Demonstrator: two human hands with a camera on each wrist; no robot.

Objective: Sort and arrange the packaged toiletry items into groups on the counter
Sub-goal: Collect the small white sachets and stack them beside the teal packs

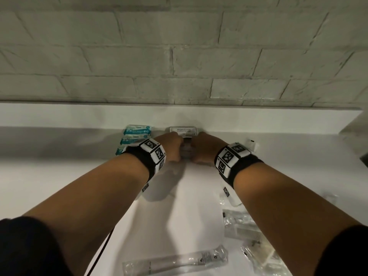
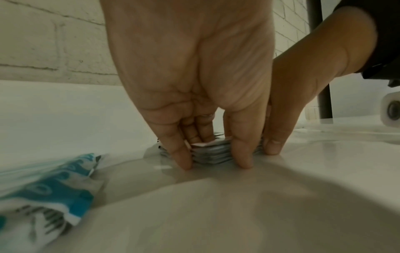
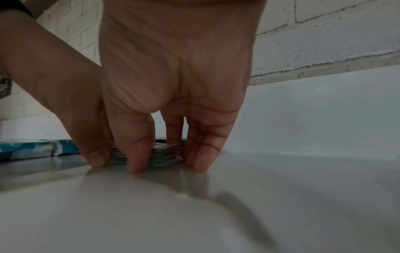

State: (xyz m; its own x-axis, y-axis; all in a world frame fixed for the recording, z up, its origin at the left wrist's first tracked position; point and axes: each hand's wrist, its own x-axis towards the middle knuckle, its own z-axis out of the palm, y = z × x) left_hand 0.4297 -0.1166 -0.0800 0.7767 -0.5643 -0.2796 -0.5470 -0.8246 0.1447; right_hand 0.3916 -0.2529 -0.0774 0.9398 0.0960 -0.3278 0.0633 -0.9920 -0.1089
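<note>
A stack of small grey-white sachets [image 1: 187, 151] lies at the back middle of the white counter [image 1: 59, 176]. My left hand [image 1: 173, 148] and right hand [image 1: 203, 150] squeeze it from either side. In the left wrist view my left hand [image 2: 214, 163] straddles the stack [image 2: 216, 153], fingertips down on the counter. In the right wrist view my right hand [image 3: 168, 164] grips the same stack [image 3: 164, 153] between thumb and fingers. A sachet marked shampoo with conditioner [image 1: 183, 130] lies flat just behind the hands.
Teal-and-white packets [image 1: 137, 132] lie in a row left of the stack. Clear-wrapped items lie at the front right: a long packet [image 1: 175, 261] and a comb packet [image 1: 245, 232]. A small white item [image 1: 252, 144] sits right of my right wrist. A brick wall [image 1: 179, 56] rises behind.
</note>
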